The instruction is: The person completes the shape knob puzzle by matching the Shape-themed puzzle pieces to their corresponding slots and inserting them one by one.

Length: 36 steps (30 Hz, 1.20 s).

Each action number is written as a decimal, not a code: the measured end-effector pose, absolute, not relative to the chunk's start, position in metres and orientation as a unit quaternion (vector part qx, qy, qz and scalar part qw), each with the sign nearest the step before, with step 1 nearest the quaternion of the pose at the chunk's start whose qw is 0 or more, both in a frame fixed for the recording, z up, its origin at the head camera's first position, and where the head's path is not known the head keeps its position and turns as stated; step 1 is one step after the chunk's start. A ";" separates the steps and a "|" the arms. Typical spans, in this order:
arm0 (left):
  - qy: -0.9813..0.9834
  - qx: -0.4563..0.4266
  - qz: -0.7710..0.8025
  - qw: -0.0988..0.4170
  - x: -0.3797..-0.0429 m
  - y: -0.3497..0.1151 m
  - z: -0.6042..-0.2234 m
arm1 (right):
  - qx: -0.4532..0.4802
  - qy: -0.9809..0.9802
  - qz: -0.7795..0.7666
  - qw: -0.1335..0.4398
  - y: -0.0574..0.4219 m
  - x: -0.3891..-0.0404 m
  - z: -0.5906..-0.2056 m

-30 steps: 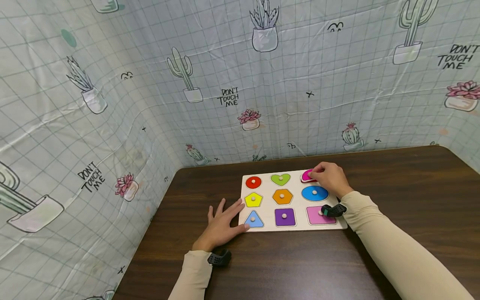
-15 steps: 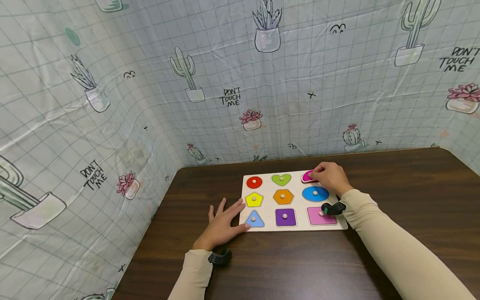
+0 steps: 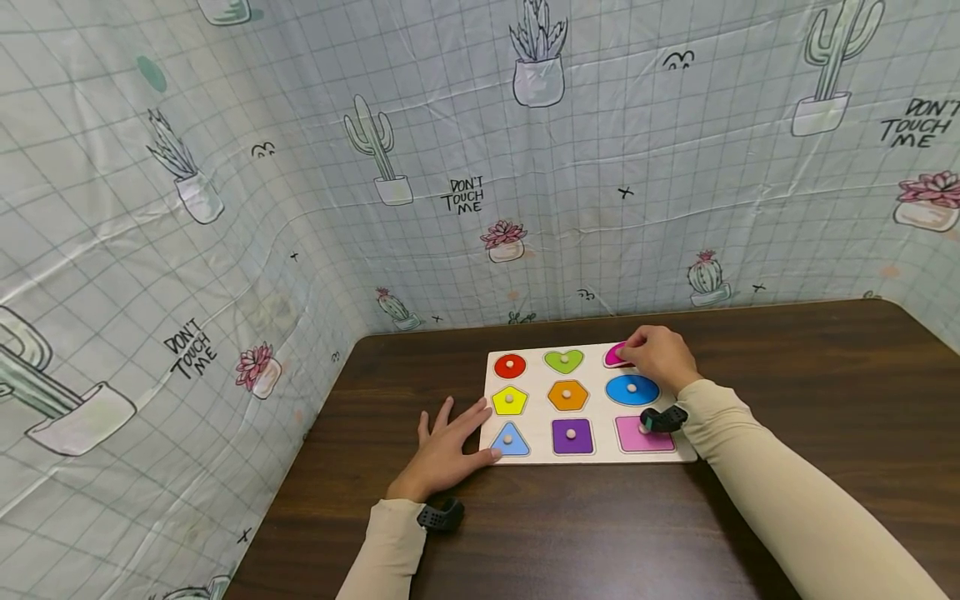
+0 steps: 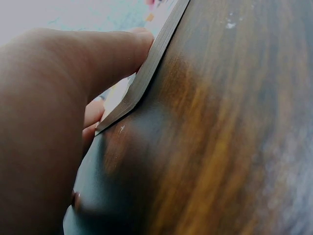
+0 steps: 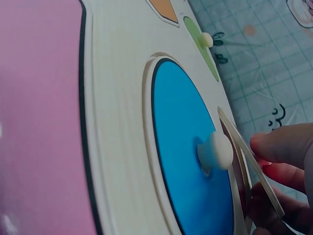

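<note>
A wooden knob puzzle board (image 3: pixel 534 408) lies on the dark table. My right hand (image 3: pixel 663 358) pinches a magenta piece (image 3: pixel 615 356) at the board's far right corner. In the right wrist view the thin piece (image 5: pixel 254 164) sits tilted at its recess, one edge raised out of it; fingers hide its knob. My left hand (image 3: pixel 442 450) rests at the board's left edge with fingers spread, fingertips on the board near the yellow pentagon (image 3: pixel 510 401) and thumb by the light blue triangle (image 3: pixel 510 440). The left wrist view shows that thumb (image 4: pixel 122 51) against the board's edge.
Other knobbed pieces lie in their recesses: red circle (image 3: pixel 510 367), green heart (image 3: pixel 563 360), orange hexagon (image 3: pixel 567 395), blue oval (image 3: pixel 632 389), purple square (image 3: pixel 572 435) and pink rectangle (image 3: pixel 633 433). A patterned cloth (image 3: pixel 600 250) hangs behind the table (image 3: pixel 570 525).
The magenta piece has come down slightly toward its recess, with less of the gap beneath it showing. Both hands otherwise keep their places; the head view has shifted a little.
</note>
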<state>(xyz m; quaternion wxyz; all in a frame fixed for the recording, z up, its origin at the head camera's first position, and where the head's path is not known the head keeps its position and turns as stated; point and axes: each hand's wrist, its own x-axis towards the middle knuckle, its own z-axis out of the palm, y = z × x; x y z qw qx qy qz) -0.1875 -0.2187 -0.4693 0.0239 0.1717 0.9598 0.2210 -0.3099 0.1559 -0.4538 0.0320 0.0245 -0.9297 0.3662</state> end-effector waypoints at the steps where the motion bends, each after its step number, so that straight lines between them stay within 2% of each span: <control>1: 0.959 0.172 0.222 0.023 -0.188 -0.219 -0.469 | 0.027 -0.931 0.363 0.034 0.156 -0.310 -0.454; 36: 0.955 0.182 0.235 0.018 -0.188 -0.219 -0.469 | 0.052 -0.952 0.299 0.046 0.154 -0.305 -0.447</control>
